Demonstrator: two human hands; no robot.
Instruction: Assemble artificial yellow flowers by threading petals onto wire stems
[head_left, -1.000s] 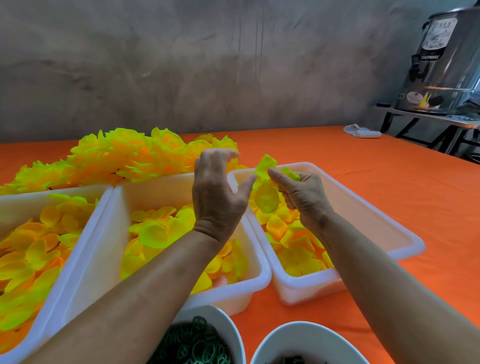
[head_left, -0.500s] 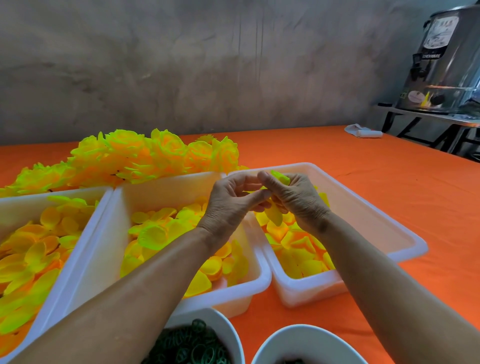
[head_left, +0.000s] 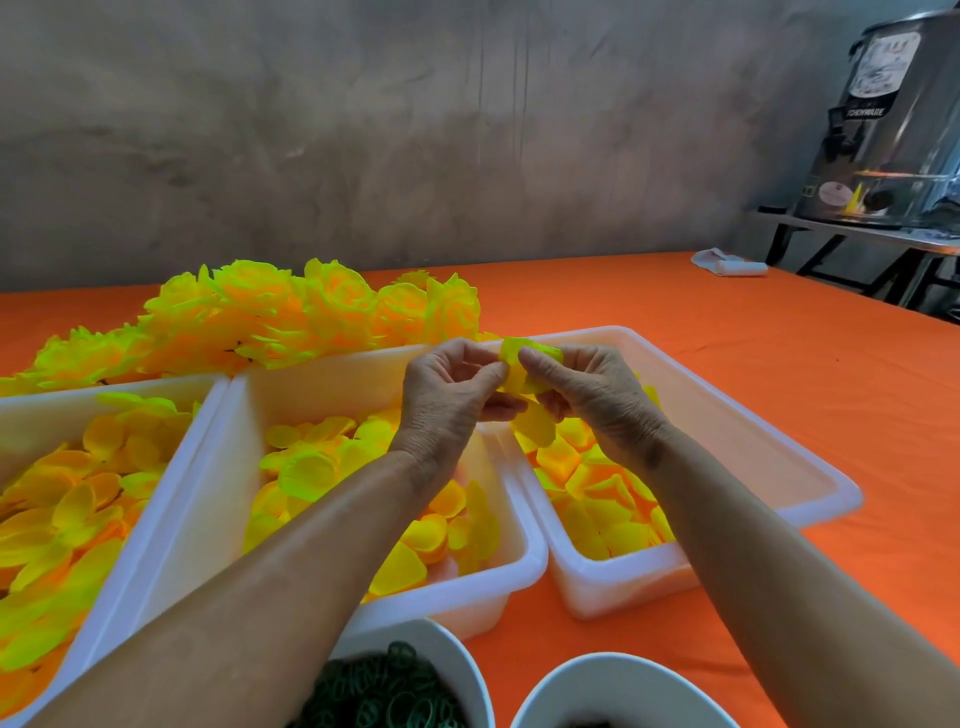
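Head view, near to far. At the lower edge stand two white bowls: the left bowl (head_left: 457, 670) holds dark green rubber bands (head_left: 384, 696); the right bowl (head_left: 618, 691) shows too little of its contents to identify. Beyond them three white trays rest on the orange tablecloth (head_left: 779, 374), each holding loose yellow petals: the left tray (head_left: 156, 499), the middle tray (head_left: 462, 597) and the right tray (head_left: 800, 478). Above the rims of the middle and right trays, the left hand (head_left: 447, 400) and the right hand (head_left: 592, 395) meet, each with fingers curled and thumb closed, pinching one small cluster of petals (head_left: 524, 374) between them. No wire stem is discernible; it may be hidden within the cluster. Behind the trays lies a heap of finished yellow flowers (head_left: 291, 317); farther off, a white cloth (head_left: 727, 265) and a steel urn (head_left: 893, 119) on a stand.

To do this step well, the petals should probably be kept aligned at their bases and gripped firmly while being seated, so that layers nest evenly.

Compared with a second ago, the left hand, then open and raised apart, has closed onto the cluster, and both hands sit slightly lower.
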